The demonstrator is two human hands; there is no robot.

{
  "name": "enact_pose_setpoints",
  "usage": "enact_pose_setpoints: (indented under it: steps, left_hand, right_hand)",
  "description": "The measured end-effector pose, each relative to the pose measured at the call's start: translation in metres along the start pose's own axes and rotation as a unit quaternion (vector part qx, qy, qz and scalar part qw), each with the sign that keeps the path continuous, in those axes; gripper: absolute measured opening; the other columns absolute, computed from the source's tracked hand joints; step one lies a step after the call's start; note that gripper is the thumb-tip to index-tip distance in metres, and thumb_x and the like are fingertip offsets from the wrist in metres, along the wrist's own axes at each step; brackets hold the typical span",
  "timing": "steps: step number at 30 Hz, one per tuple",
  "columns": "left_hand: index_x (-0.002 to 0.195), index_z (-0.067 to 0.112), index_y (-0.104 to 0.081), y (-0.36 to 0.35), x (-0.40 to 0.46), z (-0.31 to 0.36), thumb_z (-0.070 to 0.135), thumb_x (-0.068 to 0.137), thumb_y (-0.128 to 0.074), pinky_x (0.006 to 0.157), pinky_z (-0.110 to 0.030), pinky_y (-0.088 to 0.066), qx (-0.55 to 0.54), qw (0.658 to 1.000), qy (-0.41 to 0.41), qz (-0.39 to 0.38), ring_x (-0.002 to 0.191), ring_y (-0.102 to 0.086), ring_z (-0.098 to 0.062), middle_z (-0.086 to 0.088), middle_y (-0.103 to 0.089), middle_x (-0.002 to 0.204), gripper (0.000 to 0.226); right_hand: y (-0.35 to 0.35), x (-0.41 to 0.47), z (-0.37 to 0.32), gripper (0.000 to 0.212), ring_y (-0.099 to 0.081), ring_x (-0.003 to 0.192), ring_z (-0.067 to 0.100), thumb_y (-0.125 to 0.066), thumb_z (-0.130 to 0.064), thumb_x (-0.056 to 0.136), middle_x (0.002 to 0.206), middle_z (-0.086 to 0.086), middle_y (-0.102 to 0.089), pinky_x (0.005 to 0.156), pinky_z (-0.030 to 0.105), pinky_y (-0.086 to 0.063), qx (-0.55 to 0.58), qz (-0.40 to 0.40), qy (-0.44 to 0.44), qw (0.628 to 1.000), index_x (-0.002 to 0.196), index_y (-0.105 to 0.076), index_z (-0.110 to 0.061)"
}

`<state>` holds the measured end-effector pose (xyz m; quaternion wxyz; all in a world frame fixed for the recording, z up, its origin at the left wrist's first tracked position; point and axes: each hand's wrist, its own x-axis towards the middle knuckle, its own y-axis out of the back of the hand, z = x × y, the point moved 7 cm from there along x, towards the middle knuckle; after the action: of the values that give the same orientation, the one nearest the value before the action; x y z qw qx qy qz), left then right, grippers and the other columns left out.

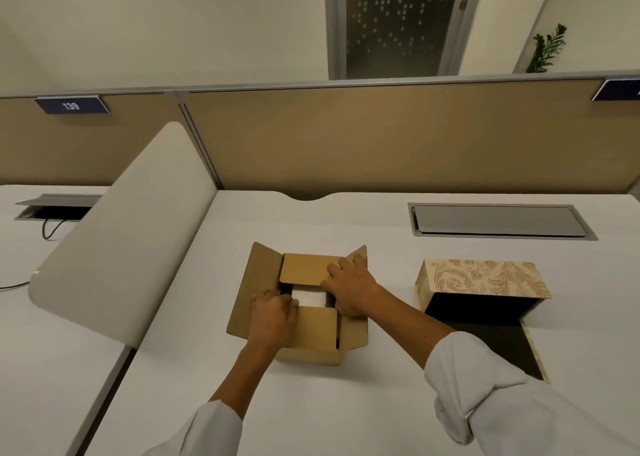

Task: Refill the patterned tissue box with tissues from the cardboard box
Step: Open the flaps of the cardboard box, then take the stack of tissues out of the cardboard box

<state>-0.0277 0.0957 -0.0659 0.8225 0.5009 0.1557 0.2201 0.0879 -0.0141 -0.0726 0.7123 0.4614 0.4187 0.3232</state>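
Both hands, left and right, reach curled into the cardboard box on a white desk before tan partitions.

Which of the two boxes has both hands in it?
The plain cardboard box, flaps open; left hand and right hand reach inside. The patterned tissue box stands untouched to its right.
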Motion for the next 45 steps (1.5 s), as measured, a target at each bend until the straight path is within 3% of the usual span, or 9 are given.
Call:
enact_pose_setpoints:
  steps: [3,6,9,15,22,29,34,40,45]
  left_hand:
    - [0.048,0.013,-0.044,0.018,0.001,-0.002,0.011,0.086,-0.066,0.061,-0.026,-0.037,-0.163,0.985,0.051,0.008,0.048,-0.045,-0.012,0.000,-0.046,0.048,0.045]
    - [0.045,0.013,-0.041,0.018,0.000,-0.014,0.001,0.074,-0.073,0.071,-0.024,-0.044,-0.197,0.974,0.098,-0.058,0.070,-0.063,-0.009,-0.007,-0.048,0.047,0.045]
    - [0.080,0.016,-0.061,0.009,-0.007,-0.022,0.026,0.063,-0.087,0.095,-0.035,-0.049,-0.106,0.979,0.068,-0.160,0.111,-0.058,-0.019,-0.010,-0.066,0.106,0.032]
    - [0.152,0.026,-0.011,-0.021,-0.028,-0.044,0.073,0.056,-0.074,0.119,-0.049,0.002,0.074,0.979,0.029,-0.188,0.148,0.020,-0.031,-0.006,0.021,0.162,0.125]
    - [0.077,0.024,-0.062,-0.033,-0.031,-0.057,0.071,0.054,-0.078,0.122,-0.047,-0.004,0.032,0.983,0.009,-0.183,0.149,0.019,-0.025,-0.001,0.018,0.162,0.055]
    - [0.061,0.026,-0.055,-0.031,-0.032,-0.060,0.065,0.054,-0.082,0.122,-0.044,-0.017,-0.020,0.993,-0.006,-0.118,0.151,0.008,-0.020,0.005,0.007,0.161,0.048]
    - [0.066,0.026,-0.058,-0.035,-0.032,-0.063,0.071,0.053,-0.078,0.118,-0.044,-0.029,-0.023,0.994,-0.001,-0.103,0.151,0.005,-0.020,0.006,0.003,0.162,0.051]
    - [0.061,0.027,-0.058,-0.035,-0.029,-0.066,0.069,0.054,-0.079,0.114,-0.046,-0.035,-0.046,0.994,-0.012,-0.100,0.151,0.005,-0.017,0.006,0.000,0.163,0.048]
    - [0.070,0.022,-0.065,-0.040,-0.030,-0.073,0.076,0.054,-0.074,0.112,-0.042,-0.039,-0.055,0.992,-0.013,-0.114,0.151,0.004,-0.019,0.006,0.000,0.164,0.057]
  right_hand:
    - [0.002,0.004,0.004,0.045,-0.047,0.119,0.036,-0.064,-0.026,0.084,0.134,0.010,-0.046,0.088,0.055,-0.042,0.056,0.031,-0.022,0.998,0.127,-0.049,-0.021]
    - [0.007,0.013,0.014,0.047,-0.056,0.105,0.035,-0.064,-0.028,0.088,0.129,0.011,-0.049,0.074,0.047,-0.046,0.076,0.071,-0.049,0.993,0.128,-0.043,-0.014]
    - [0.013,0.023,0.022,0.036,-0.063,0.088,0.031,-0.055,-0.025,0.093,0.116,0.010,-0.059,0.064,0.039,-0.044,0.109,0.124,-0.052,0.985,0.126,-0.044,-0.014]
    - [0.018,0.039,0.066,0.026,-0.066,0.086,0.025,-0.046,-0.033,0.099,0.105,0.009,-0.070,0.076,0.038,-0.057,0.386,0.191,-0.202,0.880,0.114,-0.057,-0.015]
    - [-0.004,0.065,0.083,0.049,-0.062,0.104,0.032,-0.069,-0.026,0.086,0.122,0.012,-0.059,0.087,0.040,-0.051,0.484,0.155,-0.401,0.762,0.126,-0.044,-0.012]
    - [0.004,0.074,0.058,0.013,-0.063,0.085,0.019,-0.060,-0.013,0.091,0.100,0.008,-0.068,0.078,0.025,-0.050,0.429,0.192,-0.372,0.800,0.103,-0.062,-0.008]
    - [0.012,0.025,-0.011,0.027,-0.061,0.087,0.017,-0.074,-0.018,0.079,0.098,0.003,-0.065,0.083,0.031,-0.054,0.552,0.358,-0.397,0.640,0.102,-0.061,-0.011]
    - [-0.072,0.030,-0.063,0.078,-0.050,0.124,0.032,-0.074,-0.047,0.078,0.138,0.011,-0.050,0.101,0.045,-0.048,0.732,-0.024,-0.495,0.468,0.138,-0.040,-0.010]
    - [-0.066,0.040,-0.044,0.065,-0.051,0.124,0.031,-0.070,-0.040,0.086,0.138,0.013,-0.050,0.096,0.038,-0.047,0.677,-0.083,-0.447,0.578,0.135,-0.042,-0.008]
